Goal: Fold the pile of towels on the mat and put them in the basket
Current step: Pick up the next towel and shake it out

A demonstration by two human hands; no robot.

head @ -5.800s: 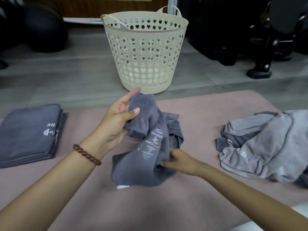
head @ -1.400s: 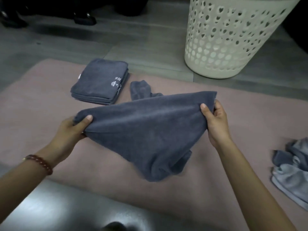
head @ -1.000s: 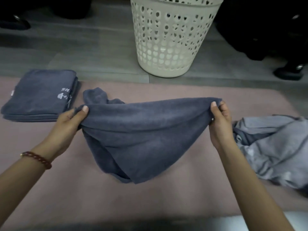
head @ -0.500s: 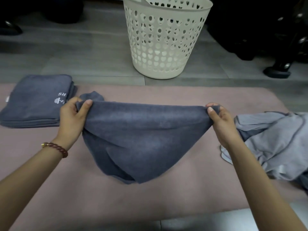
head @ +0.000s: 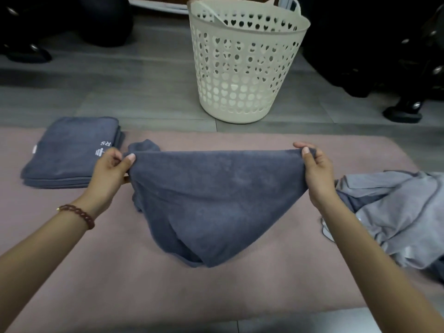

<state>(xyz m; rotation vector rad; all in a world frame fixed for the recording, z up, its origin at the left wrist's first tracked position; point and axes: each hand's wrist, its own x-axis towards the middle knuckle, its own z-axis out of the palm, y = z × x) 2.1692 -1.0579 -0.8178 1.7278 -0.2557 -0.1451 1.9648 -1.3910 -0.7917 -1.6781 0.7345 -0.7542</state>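
Pink mat (head: 240, 292) lies on grey floor (head: 144, 97), basket (head: 245, 68) beyond

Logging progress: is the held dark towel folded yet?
Not folded: left hand and right hand hold the dark towel stretched by its top edge, bottom sagging.

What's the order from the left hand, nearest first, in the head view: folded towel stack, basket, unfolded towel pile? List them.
From the left hand, pinching the held towel:
1. Folded towel stack, right beside it, at the left end of the mat.
2. Basket, on the floor beyond the mat, ahead.
3. Unfolded towel pile, mat's right end.
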